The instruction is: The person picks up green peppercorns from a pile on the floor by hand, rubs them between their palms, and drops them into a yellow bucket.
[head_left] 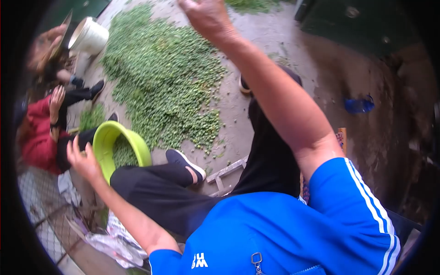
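Note:
My left hand (84, 160) is raised beside a lime-green plastic basin (141, 145), its fingers spread and nothing visible in them. The basin tilts on its side against my left leg, with small green pieces, perhaps pods or fruits, inside. My right arm reaches forward over the floor, and my right hand (204, 17) is cut off by the top edge, so its fingers are mostly hidden. Below and left of that hand, a wide heap of the same small green pieces (165, 78) covers the concrete floor.
A person in a red top (39, 133) sits at the left, another blurred person behind. A white bucket (89, 36) stands near them. Plastic bags (114, 240) lie at lower left, a wooden frame (227, 174) by my feet, and a blue object (359, 105) on the right floor.

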Available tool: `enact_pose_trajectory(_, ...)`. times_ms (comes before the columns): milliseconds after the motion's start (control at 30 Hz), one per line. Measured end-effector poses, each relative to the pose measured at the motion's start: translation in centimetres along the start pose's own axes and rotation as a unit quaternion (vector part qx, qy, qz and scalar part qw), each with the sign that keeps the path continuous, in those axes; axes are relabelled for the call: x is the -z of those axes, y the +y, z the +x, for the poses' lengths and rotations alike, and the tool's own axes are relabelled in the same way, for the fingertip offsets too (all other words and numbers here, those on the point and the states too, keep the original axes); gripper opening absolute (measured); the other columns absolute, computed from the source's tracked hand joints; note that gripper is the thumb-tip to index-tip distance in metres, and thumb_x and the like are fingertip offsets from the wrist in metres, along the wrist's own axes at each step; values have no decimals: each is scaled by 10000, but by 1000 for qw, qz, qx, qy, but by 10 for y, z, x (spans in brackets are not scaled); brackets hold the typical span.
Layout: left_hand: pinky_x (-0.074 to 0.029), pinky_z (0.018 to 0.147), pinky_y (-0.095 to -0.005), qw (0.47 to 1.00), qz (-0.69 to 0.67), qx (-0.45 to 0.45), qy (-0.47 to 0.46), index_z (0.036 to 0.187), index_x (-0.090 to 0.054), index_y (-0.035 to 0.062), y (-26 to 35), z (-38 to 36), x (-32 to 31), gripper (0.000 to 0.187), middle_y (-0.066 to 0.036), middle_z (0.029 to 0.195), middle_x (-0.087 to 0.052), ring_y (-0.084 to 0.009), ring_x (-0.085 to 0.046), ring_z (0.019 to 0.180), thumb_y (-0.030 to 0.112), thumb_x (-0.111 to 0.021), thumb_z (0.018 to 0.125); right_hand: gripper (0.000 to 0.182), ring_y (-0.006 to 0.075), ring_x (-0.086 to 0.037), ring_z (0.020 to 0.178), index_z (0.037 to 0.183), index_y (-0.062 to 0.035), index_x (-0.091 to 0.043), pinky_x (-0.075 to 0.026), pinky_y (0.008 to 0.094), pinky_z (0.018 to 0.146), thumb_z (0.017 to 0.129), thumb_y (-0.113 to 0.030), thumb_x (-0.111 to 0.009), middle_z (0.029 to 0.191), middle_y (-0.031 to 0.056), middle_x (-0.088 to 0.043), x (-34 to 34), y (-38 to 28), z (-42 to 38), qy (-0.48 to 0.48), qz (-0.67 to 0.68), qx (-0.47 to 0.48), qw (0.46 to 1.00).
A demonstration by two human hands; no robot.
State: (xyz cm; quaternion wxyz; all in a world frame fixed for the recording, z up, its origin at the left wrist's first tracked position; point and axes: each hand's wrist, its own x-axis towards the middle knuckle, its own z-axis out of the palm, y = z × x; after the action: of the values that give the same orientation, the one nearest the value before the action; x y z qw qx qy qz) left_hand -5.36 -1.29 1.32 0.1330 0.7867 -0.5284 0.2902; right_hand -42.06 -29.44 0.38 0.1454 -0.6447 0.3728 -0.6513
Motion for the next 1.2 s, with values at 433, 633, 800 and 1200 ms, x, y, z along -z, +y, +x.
enact_pose_trajectory(433,-468,834,-347,887,-290,-166,-319,1077,-642,58,142,39,-57,279,-125,1052,-624,-260,-614,930,185,-645,829,374,230,-618,939,1170,-61,-586,-504,344,776,889,-307,-596,1052,154,-641,-6,-7,-24,-268,96,-128,950)
enact_pose_trajectory(633,-486,881,-363,836,-312,-96,-441,1044,-679,77,155,-15,-208,284,-158,1024,-669,-281,-638,978,227,-650,804,367,205,-611,861,1148,-82,-603,-496,321,729,890,-343,-599,997,118,-649,-13,11,-32,-351,168,-218,895)
enact_pose_trajectory(800,-482,864,-394,849,-306,-114,-414,1026,-671,104,194,-107,-272,258,-144,1029,-635,-292,-611,981,204,-646,790,390,229,-602,955,1159,-41,-594,-497,345,801,914,-339,-534,1058,175,-627,7,-14,-21,-403,63,-153,900)
enact_pose_trajectory(1200,-349,1043,-454,754,-248,-455,-403,1169,-595,175,294,-220,-277,479,-74,1425,-383,-284,-359,1309,185,-742,714,412,303,-584,1037,1148,61,-571,-487,399,883,940,-271,-445,1079,250,-606,46,-49,-30,-436,97,-38,894)
